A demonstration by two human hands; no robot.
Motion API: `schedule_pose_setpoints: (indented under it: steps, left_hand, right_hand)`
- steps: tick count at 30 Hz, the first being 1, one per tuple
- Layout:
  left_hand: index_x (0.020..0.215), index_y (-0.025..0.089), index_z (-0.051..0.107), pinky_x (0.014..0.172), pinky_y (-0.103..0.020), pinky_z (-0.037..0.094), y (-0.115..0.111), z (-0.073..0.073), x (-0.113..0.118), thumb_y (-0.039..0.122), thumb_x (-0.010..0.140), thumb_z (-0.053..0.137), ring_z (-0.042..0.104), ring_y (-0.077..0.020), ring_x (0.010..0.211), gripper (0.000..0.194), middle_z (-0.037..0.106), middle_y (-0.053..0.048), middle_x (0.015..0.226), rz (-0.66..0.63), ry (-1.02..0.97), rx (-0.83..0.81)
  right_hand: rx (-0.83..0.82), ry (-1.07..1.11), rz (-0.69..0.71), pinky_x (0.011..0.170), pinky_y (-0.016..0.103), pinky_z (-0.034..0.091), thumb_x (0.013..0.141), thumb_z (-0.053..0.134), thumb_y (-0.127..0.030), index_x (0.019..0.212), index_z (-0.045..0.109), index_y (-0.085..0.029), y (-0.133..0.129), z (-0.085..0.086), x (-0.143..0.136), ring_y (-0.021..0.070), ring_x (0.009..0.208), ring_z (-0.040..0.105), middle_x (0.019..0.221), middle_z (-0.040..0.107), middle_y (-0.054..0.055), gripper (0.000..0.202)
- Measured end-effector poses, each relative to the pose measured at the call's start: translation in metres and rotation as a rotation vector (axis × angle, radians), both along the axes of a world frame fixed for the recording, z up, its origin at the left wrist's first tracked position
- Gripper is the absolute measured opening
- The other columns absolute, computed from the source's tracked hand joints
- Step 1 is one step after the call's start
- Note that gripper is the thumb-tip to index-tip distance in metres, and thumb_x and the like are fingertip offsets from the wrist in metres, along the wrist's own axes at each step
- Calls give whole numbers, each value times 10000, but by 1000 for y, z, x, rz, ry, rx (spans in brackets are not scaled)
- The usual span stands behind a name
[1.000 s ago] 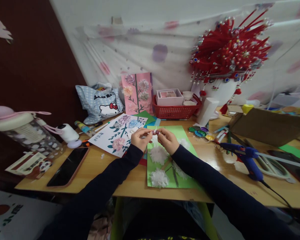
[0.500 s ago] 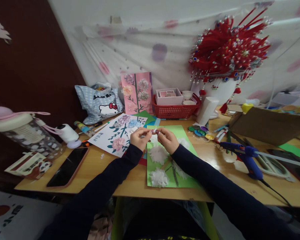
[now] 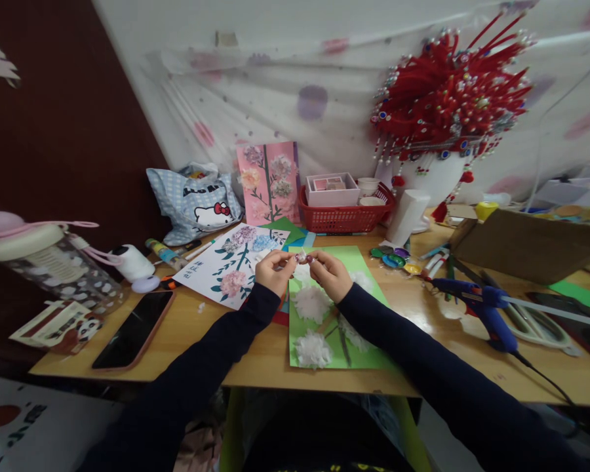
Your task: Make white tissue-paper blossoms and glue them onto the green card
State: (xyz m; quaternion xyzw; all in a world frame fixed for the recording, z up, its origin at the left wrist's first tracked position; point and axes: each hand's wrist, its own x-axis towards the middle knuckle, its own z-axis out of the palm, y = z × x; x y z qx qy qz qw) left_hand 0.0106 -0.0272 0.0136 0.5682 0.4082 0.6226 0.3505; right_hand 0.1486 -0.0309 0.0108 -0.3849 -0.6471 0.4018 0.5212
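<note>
My left hand point(image 3: 274, 271) and my right hand point(image 3: 330, 274) meet above the top of a light green sheet point(image 3: 299, 328). Between their pinched fingertips is a small white piece of paper point(image 3: 303, 256), mostly covered by the fingers. On the green sheet sit several fluffy white paper flowers point(image 3: 313, 349), with dark painted stems point(image 3: 345, 347) between them. My right forearm hides part of the sheet. To the left lies a white sheet point(image 3: 196, 282) with pink, purple and blue flowers and green leaves.
At the right lie a blue glue gun point(image 3: 476, 301) with its cord, scissors point(image 3: 541, 324) and lids of paint point(image 3: 393, 257). A phone point(image 3: 134, 330) and a bottle point(image 3: 54, 262) are left. A red basket point(image 3: 344, 218) and red headdress point(image 3: 452, 98) stand behind.
The fingertips have shifted slightly, and a little more of the white piece shows between them. Both arms stay in nearly the same place.
</note>
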Motion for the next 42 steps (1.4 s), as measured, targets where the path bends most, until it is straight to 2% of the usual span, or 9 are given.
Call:
schedule_pose_setpoints:
  steps: [7, 13, 18, 23, 34, 42]
  left_hand:
    - [721, 112, 679, 445, -176, 437, 4, 0, -3, 323, 660, 653, 502, -49, 471, 221, 612, -19, 718, 40, -24, -69]
    - [744, 107, 688, 445, -173, 443, 8, 1, -7, 352, 637, 673, 482, -48, 454, 267, 624, -14, 663, 95, -26, -129]
    - [696, 124, 688, 443, -173, 438, 3, 2, -3, 328, 627, 667, 497, -59, 472, 216, 620, -12, 653, 62, -11, -104]
    - [658, 127, 677, 427, -171, 409, 1, 2, 0, 322, 614, 662, 478, -53, 457, 200, 601, -6, 648, 22, -14, -63]
    - [687, 122, 685, 446, -191, 414, 6, 0, -4, 313, 613, 665, 494, -64, 451, 205, 619, -1, 622, 32, -29, -114]
    - [690, 106, 694, 443, -191, 416, 17, -4, -11, 359, 599, 692, 453, -52, 386, 268, 581, 17, 490, 60, -74, -253]
  right_hand:
    - [-47, 29, -13, 401, 211, 215, 781, 466, -418, 776, 561, -140, 1, 2, 0, 55, 382, 282, 428, 357, -84, 295]
    - [-148, 140, -23, 379, 215, 184, 724, 487, -405, 710, 558, -149, 4, 5, 1, 52, 360, 239, 409, 305, -94, 266]
    - [-96, 14, -74, 405, 213, 214, 718, 550, -469, 723, 564, -156, 0, 6, 1, 58, 403, 288, 446, 363, -75, 313]
    - [-52, -29, -90, 428, 206, 237, 705, 558, -417, 731, 549, -164, 1, 3, 0, 67, 433, 328, 462, 397, -68, 254]
    - [-144, 56, -144, 387, 205, 217, 645, 506, -331, 691, 530, -176, 4, 4, 1, 64, 381, 304, 422, 388, -75, 163]
    - [-222, 248, -163, 335, 210, 144, 627, 496, -310, 645, 492, -187, 13, 2, 4, 44, 315, 197, 375, 279, -111, 125]
